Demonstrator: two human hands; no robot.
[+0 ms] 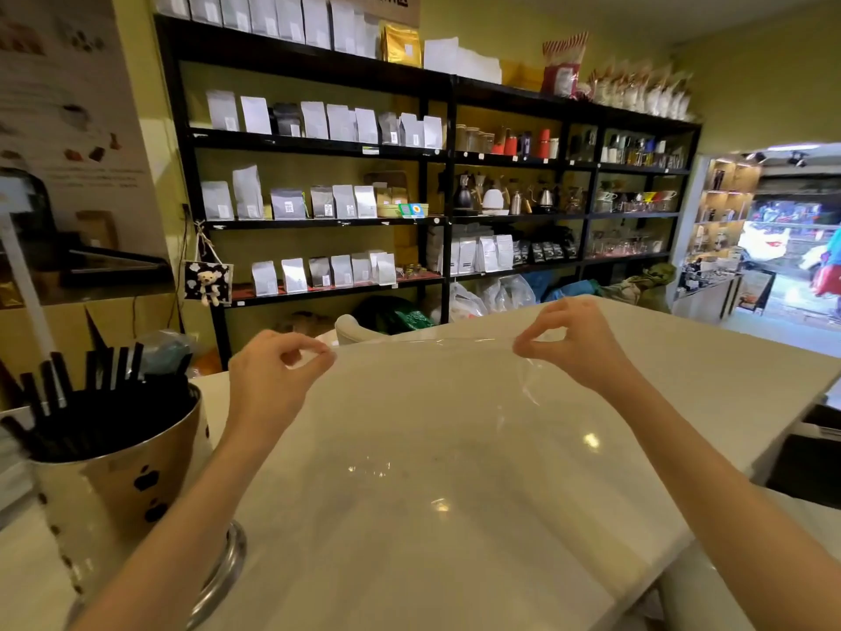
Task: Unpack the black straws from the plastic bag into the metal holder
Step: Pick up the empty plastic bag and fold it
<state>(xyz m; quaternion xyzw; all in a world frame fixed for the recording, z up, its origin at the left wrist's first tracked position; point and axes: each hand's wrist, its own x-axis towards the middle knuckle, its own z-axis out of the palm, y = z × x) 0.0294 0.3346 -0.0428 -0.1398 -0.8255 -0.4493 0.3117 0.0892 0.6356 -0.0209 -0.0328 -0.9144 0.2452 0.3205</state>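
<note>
- Black straws (68, 403) stand bunched in the metal holder (118, 485) at the near left of the counter (500, 562), ends poking above its rim.
- Clear plastic bag (432, 425) is stretched flat above the counter, right of the holder; nothing shows inside it.
- Left hand (273, 375) pinches the bag's far left corner between thumb and fingers.
- Right hand (573, 339) pinches the far right corner the same way.
- Far behind, dark shelves (318, 143) hold pale pouches, kettles and jars.
</note>
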